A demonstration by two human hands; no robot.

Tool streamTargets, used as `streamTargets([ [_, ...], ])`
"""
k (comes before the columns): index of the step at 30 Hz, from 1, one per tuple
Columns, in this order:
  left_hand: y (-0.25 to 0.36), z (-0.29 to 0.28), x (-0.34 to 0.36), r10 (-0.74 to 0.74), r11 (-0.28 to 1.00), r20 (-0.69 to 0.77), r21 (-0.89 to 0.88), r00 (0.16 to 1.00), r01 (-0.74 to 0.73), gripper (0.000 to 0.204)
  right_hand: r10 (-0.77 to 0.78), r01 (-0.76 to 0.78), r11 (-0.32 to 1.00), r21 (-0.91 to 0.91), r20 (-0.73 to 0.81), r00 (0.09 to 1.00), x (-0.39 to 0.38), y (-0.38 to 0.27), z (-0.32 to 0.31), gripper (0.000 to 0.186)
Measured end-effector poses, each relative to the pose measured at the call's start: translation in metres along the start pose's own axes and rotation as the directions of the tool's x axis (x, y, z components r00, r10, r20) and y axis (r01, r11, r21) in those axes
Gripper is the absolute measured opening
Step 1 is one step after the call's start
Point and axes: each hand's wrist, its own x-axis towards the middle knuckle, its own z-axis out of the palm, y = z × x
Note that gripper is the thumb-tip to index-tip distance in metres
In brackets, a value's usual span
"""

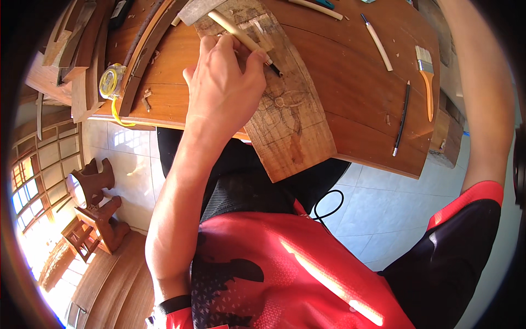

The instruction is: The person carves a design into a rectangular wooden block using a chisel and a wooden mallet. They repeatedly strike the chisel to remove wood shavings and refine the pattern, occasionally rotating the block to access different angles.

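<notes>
My left hand (223,82) is closed round the pale wooden handle of a carving chisel (236,32). Its dark metal tip points down and to the right, over a wooden board (298,140). Pencilled flower lines mark the board, and its upper part shows carved, lighter patches. The board's near end juts past the table edge toward my lap. My right arm (485,104) reaches up along the right rim, and its hand lies outside the picture. A grey flat-faced piece (198,10) sits above the chisel handle, partly cut off.
On the wooden table (350,109) lie another pale-handled chisel (377,43), a paintbrush (425,82) and a black pencil (401,118). A yellow tape measure (111,81) rests at left beside a curved wooden piece (145,57). Stacked timber (82,49) stands far left.
</notes>
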Motion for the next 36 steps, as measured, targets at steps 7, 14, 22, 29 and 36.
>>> streamTargets([
  [7, -0.001, -0.001, -0.001, 0.041, 0.999, 0.03, -0.007, 0.999, -0.04, 0.031, 0.01, -0.011, 1.0, -0.009, -0.045, 0.999, 0.003, -0.007, 0.0, 0.028],
  [14, 0.001, 0.0, 0.004, 0.045, 0.993, 0.053, 0.106, 0.998, -0.05, 0.035, 0.076, -0.074, 0.997, -0.033, 0.058, 0.995, 0.004, -0.007, 0.001, 0.03],
  [22, -0.003, 0.0, 0.005, 0.013, 0.973, 0.07, 0.228, 0.997, -0.029, 0.039, -0.022, 0.022, 1.0, 0.009, 0.008, 1.0, 0.009, -0.001, -0.003, 0.03],
  [29, 0.005, -0.001, 0.006, 0.069, 0.957, 0.096, 0.274, 0.993, -0.093, 0.04, -0.031, 0.037, 0.996, 0.075, -0.088, 0.996, 0.006, 0.007, 0.006, 0.029],
  [36, 0.003, -0.002, 0.014, 0.082, 0.965, 0.156, 0.235, 0.984, -0.118, 0.038, 0.019, -0.019, 1.0, 0.015, 0.044, 0.999, -0.003, 0.008, 0.004, 0.029],
])
